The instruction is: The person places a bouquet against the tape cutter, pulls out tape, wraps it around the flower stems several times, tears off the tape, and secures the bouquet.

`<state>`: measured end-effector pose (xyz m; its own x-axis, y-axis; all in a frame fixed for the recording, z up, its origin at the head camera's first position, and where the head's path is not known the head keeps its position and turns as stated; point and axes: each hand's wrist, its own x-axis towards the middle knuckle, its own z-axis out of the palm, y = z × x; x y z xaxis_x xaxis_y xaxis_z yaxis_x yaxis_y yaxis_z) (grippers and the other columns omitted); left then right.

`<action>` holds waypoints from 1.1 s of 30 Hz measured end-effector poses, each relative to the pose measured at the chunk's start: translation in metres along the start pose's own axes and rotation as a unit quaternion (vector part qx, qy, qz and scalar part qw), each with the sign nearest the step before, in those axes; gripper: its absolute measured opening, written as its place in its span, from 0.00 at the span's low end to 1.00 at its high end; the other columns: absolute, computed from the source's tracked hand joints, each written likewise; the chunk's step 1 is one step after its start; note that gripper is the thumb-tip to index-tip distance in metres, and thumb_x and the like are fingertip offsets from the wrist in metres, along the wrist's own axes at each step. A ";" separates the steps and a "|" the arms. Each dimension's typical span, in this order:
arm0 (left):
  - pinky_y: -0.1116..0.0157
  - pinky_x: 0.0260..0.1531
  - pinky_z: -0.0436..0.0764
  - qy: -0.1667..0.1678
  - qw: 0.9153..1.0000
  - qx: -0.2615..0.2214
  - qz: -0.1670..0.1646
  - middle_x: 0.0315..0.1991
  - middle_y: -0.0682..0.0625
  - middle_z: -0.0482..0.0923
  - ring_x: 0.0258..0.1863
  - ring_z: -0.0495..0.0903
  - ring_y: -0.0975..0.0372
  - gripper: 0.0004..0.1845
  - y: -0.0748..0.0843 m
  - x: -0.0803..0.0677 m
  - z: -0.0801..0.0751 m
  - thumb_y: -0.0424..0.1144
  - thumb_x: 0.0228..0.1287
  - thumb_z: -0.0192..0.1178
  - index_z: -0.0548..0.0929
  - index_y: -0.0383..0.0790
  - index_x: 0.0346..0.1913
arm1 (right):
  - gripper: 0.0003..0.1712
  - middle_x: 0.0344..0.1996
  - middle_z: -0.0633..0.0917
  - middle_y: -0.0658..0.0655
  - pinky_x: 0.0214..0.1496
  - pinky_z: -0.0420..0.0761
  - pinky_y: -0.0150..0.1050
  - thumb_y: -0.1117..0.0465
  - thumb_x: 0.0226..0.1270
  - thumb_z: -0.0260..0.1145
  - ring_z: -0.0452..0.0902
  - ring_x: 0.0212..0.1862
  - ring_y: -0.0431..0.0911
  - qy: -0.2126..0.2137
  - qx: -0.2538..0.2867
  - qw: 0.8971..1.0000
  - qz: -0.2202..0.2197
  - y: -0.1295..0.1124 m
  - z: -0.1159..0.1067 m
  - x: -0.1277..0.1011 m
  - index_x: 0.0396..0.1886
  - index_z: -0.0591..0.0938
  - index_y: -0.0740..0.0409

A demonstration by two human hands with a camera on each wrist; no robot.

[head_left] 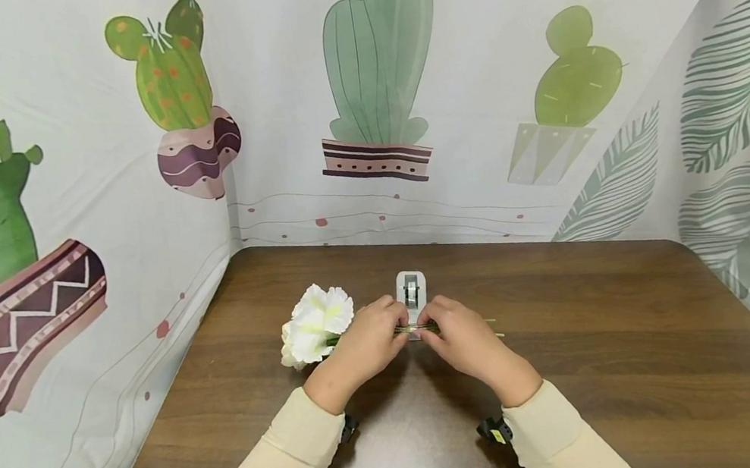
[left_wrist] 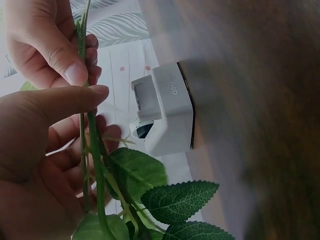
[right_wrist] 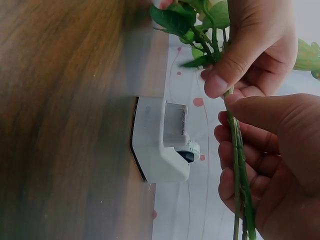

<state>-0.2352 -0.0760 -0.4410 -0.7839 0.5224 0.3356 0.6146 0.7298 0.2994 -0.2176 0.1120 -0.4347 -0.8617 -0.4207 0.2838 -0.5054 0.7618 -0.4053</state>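
A bunch of white artificial flowers (head_left: 319,322) lies to the left in the head view, its stems running right. Close to the blooms, my left hand (head_left: 374,339) pinches the green stems (left_wrist: 94,150) between thumb and fingers. Farther down the bunch, my right hand (head_left: 463,337) grips the same stems, thumb on top and fingers curled beneath. Both thumb tips nearly meet in the right wrist view. Serrated green leaves (left_wrist: 180,201) hang on the flower side of the left hand. Just beyond the hands stands a white tape dispenser (head_left: 410,282) with a roll in it.
The brown wooden table (head_left: 606,347) stretches out on both sides of the arms. Behind it hangs a white cloth (head_left: 281,122) printed with cacti and leaves. Stem ends (head_left: 498,335) poke out past the right hand.
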 end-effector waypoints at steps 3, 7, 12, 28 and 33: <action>0.64 0.35 0.67 -0.011 1.000 -0.015 -0.013 0.25 0.56 0.75 0.28 0.73 0.64 0.10 0.001 0.000 0.000 0.36 0.62 0.69 0.76 0.44 0.32 | 0.08 0.37 0.82 0.53 0.41 0.79 0.41 0.59 0.65 0.72 0.75 0.37 0.42 0.006 -0.006 1.000 -0.001 0.001 0.001 0.000 0.37 0.83 0.57; 0.62 0.38 0.66 -0.023 0.999 -0.036 -0.027 0.24 0.56 0.75 0.27 0.71 0.64 0.09 0.001 0.001 -0.001 0.37 0.63 0.68 0.76 0.43 0.33 | 0.08 0.36 0.82 0.54 0.41 0.79 0.41 0.59 0.65 0.73 0.75 0.36 0.42 0.012 -0.005 1.000 -0.004 0.001 0.001 0.000 0.37 0.83 0.57; 0.55 0.46 0.73 -0.038 0.998 -0.034 -0.040 0.30 0.53 0.80 0.31 0.76 0.62 0.06 0.002 0.000 -0.004 0.40 0.65 0.65 0.82 0.41 0.37 | 0.09 0.36 0.82 0.53 0.41 0.79 0.41 0.58 0.65 0.73 0.77 0.37 0.44 0.014 -0.004 1.000 -0.008 0.002 0.001 0.000 0.37 0.83 0.57; 0.59 0.41 0.73 -0.047 0.996 -0.066 -0.034 0.27 0.52 0.79 0.33 0.79 0.58 0.12 -0.003 0.001 -0.003 0.44 0.71 0.61 0.88 0.42 0.32 | 0.05 0.35 0.82 0.49 0.43 0.81 0.39 0.59 0.66 0.72 0.79 0.37 0.41 0.011 0.022 1.000 -0.006 0.002 0.001 0.001 0.35 0.85 0.56; 0.59 0.41 0.73 -0.053 0.996 -0.066 -0.034 0.26 0.53 0.79 0.34 0.79 0.57 0.12 -0.004 0.000 -0.003 0.44 0.70 0.62 0.89 0.43 0.31 | 0.05 0.35 0.83 0.49 0.42 0.80 0.37 0.63 0.70 0.66 0.77 0.36 0.38 -0.010 0.036 0.999 0.004 0.002 0.001 0.002 0.36 0.87 0.58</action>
<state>-0.2376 -0.0798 -0.4393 -0.8246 0.5225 0.2171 0.5608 0.7042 0.4354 -0.2206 0.1124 -0.4359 -0.8663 -0.4248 0.2627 -0.4994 0.7288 -0.4684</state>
